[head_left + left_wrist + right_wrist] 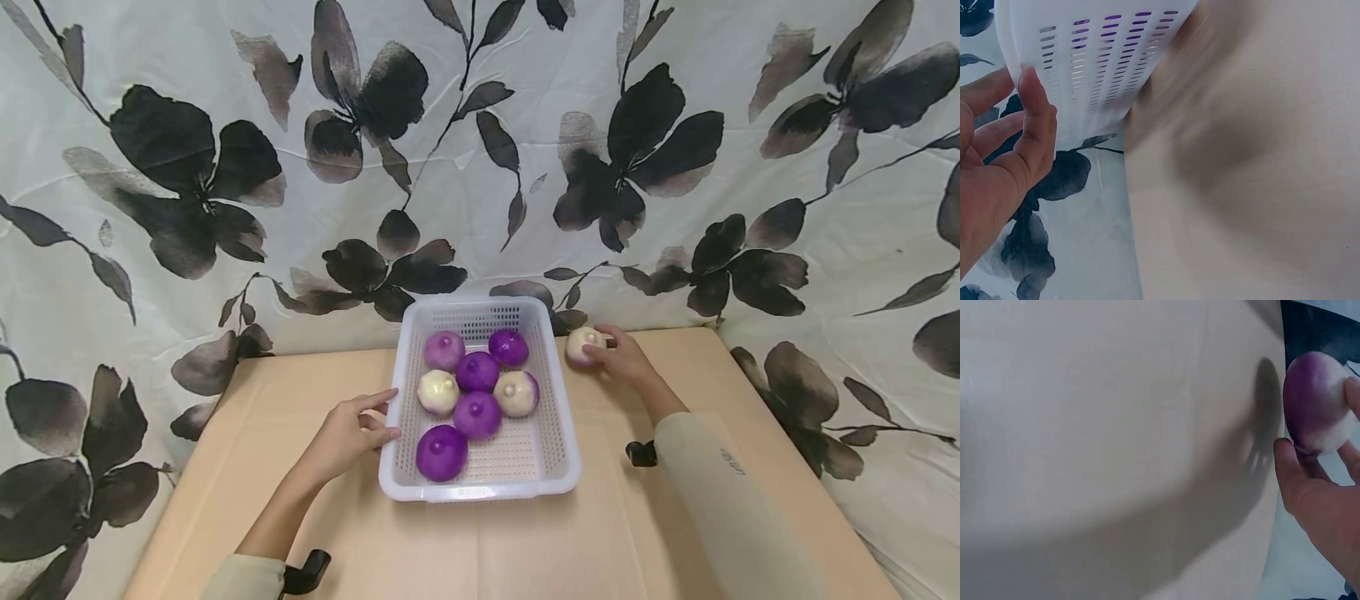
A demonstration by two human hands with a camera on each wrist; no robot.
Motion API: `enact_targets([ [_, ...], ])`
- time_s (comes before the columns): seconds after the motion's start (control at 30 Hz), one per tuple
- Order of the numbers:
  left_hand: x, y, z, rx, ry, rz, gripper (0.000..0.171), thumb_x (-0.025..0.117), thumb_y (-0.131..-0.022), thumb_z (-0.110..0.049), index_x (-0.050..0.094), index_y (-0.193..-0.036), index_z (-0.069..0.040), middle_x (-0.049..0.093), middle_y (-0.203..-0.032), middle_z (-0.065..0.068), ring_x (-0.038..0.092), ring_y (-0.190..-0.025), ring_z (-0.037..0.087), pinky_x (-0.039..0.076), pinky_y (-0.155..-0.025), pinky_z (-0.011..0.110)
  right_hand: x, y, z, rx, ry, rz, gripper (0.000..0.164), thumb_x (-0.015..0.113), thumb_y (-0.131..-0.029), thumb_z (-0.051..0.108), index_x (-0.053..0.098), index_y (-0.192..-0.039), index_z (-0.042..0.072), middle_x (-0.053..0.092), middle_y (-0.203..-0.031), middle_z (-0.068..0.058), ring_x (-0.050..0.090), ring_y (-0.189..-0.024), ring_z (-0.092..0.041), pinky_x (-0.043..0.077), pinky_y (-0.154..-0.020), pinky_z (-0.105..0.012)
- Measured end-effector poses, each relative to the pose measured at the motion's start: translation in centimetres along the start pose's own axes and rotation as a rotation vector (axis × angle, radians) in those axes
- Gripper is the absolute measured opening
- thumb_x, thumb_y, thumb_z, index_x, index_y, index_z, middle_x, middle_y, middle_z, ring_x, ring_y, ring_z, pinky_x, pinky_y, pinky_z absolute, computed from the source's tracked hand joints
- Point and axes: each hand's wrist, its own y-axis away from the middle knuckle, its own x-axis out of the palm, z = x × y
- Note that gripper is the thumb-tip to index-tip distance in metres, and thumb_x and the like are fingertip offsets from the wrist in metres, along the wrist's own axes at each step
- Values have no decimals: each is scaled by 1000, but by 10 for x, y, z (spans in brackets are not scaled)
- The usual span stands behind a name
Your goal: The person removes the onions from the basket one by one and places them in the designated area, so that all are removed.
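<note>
My right hand (622, 357) holds a white-and-purple turnip (583, 346) between thumb and fingers, off the basket's right side. In the right wrist view the turnip (1315, 403) shows a purple lower part and a pale end; my fingertips lie against it. With thumb and fingers, my left hand (351, 433) pinches the left rim of a white plastic basket (517, 492). The left wrist view shows that grip on the slotted basket wall (1094, 69). Inside the basket lie several round turnips, some deep purple (441, 452), others mostly white (438, 392).
A tan table (517, 550) lies under the basket and both arms. Behind it hangs a white cloth (510, 267) with dark flowers. Black straps (641, 454) sit at both wrists. The basket's front right floor (517, 450) is bare.
</note>
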Motion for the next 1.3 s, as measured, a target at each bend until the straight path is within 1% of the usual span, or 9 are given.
enact_targets([
  [0.17, 0, -1, 1, -2, -5, 2, 67, 78, -88, -1, 50, -148, 6, 61, -122, 26, 72, -80, 19, 65, -68, 44, 7, 1, 1, 7, 13, -11, 69, 64, -103, 27, 33, -158, -2, 47, -147, -38, 51, -133, -44, 45, -114, -51],
  [0.33, 0, -2, 3, -2, -10, 2, 66, 77, -88, 0, 50, -148, 6, 61, -121, 26, 72, -79, 18, 65, -69, 47, 12, -1, -1, 22, 22, -9, 68, 62, -104, 28, 35, -157, -2, 45, -150, -37, 48, -137, -45, 43, -117, -53],
  [0.53, 0, -3, 3, 0, -11, 5, 66, 77, -88, 0, 51, -148, 6, 61, -121, 26, 72, -79, 19, 65, -68, 48, 15, -1, -4, 40, 36, 5, 69, 62, -104, 29, 32, -158, -3, 42, -151, -38, 47, -137, -46, 47, -114, -53],
  [0.73, 0, -3, 2, -8, -13, 3, 66, 77, -88, 0, 51, -148, 5, 61, -122, 26, 72, -79, 21, 65, -69, 49, 15, -1, -4, 34, 73, -17, 70, 61, -104, 30, 31, -158, -3, 43, -151, -37, 47, -139, -47, 42, -118, -54],
  [0.87, 0, -2, 1, -10, -18, 5, 66, 77, -88, 1, 51, -148, 6, 61, -122, 26, 72, -79, 21, 65, -69, 50, 15, -1, -4, 36, 80, -8, 70, 60, -104, 31, 31, -158, -3, 42, -152, -37, 46, -140, -47, 41, -119, -55],
  [1.07, 0, -1, 1, -10, -16, 6, 65, 77, -88, 1, 51, -148, 6, 61, -122, 26, 72, -79, 20, 64, -69, 49, 15, 0, -4, 33, 77, -3, 70, 58, -105, 32, 31, -159, -3, 38, -155, -37, 39, -146, -50, 37, -121, -56],
  [1.13, -1, 0, 1, -9, -14, 5, 65, 77, -88, 1, 51, -148, 6, 61, -122, 26, 71, -79, 20, 65, -68, 48, 16, 1, -3, 33, 72, -1, 70, 58, -106, 33, 30, -159, -3, 37, -156, -37, 37, -147, -50, 35, -122, -57],
  [1.3, -1, 1, 1, -9, -9, 8, 66, 77, -88, 0, 51, -148, 5, 61, -123, 25, 71, -80, 20, 65, -67, 43, 17, 2, -4, 33, 51, 3, 68, 58, -106, 34, 32, -159, 0, 36, -158, -34, 35, -148, -49, 33, -123, -57],
])
